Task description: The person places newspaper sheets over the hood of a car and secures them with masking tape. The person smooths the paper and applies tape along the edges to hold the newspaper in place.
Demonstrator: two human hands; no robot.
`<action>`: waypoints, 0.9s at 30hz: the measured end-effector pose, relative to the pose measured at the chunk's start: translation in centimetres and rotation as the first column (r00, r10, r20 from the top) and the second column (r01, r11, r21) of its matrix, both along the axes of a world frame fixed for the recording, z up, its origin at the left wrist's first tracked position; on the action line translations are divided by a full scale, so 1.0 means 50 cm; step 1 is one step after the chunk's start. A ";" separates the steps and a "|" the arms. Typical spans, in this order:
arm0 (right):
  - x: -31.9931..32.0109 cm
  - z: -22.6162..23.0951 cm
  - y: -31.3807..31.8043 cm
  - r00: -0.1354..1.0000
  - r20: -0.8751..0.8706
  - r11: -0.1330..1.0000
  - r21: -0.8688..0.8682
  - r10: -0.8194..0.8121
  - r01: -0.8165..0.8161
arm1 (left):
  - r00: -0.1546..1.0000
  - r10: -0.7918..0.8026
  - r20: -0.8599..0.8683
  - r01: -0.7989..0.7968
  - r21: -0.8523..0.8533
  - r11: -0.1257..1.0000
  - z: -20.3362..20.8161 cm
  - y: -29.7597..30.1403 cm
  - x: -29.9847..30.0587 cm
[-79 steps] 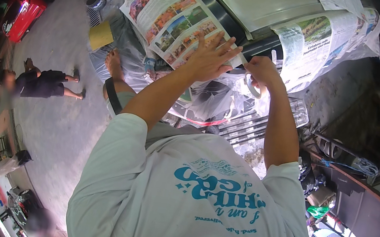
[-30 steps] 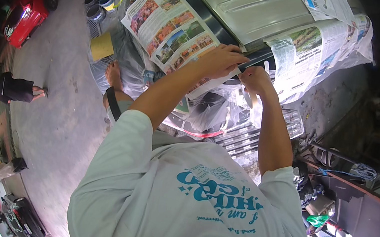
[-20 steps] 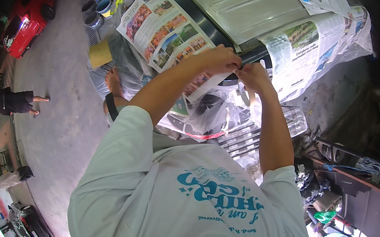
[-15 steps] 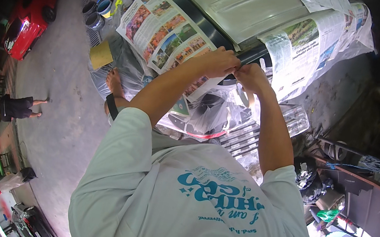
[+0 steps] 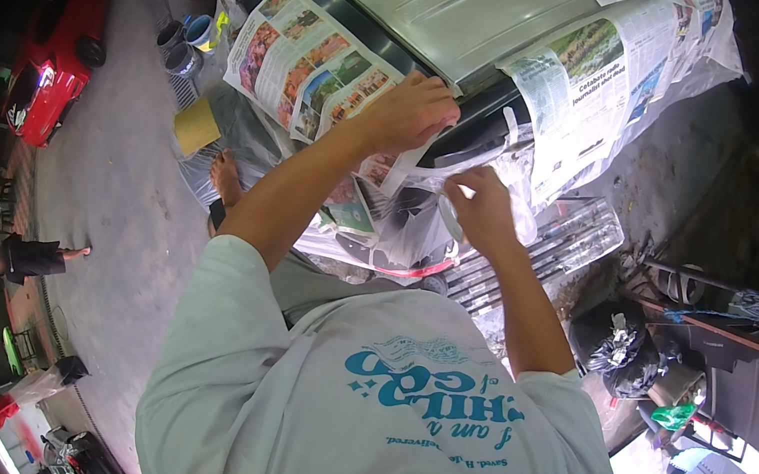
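Touching the newspaper [image 5: 312, 73], the left hand [image 5: 411, 113] is curled, its grip unclear. A tape roll [image 5: 449, 219] is pinched by the right hand [image 5: 484, 212].

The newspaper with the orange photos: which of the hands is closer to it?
Left. The left hand is at the right end of the newspaper; the right hand is farther right, apart from it.

Auto workshop: red cars [image 5: 59, 66], newspaper-masked metal panel [image 5: 410, 4], buckets [image 5: 184, 61].
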State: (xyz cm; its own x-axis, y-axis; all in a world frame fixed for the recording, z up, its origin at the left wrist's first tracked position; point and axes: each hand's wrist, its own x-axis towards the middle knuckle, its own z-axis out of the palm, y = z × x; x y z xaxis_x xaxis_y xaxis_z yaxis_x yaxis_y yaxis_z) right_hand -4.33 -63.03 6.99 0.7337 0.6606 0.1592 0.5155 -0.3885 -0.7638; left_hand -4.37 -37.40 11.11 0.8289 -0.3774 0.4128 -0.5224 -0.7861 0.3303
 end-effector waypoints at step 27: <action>-0.043 -0.050 -0.407 0.450 -0.853 0.826 0.042 -0.263 0.562 | 0.996 -0.083 -0.035 0.076 -0.169 0.983 0.200 -0.286 -0.246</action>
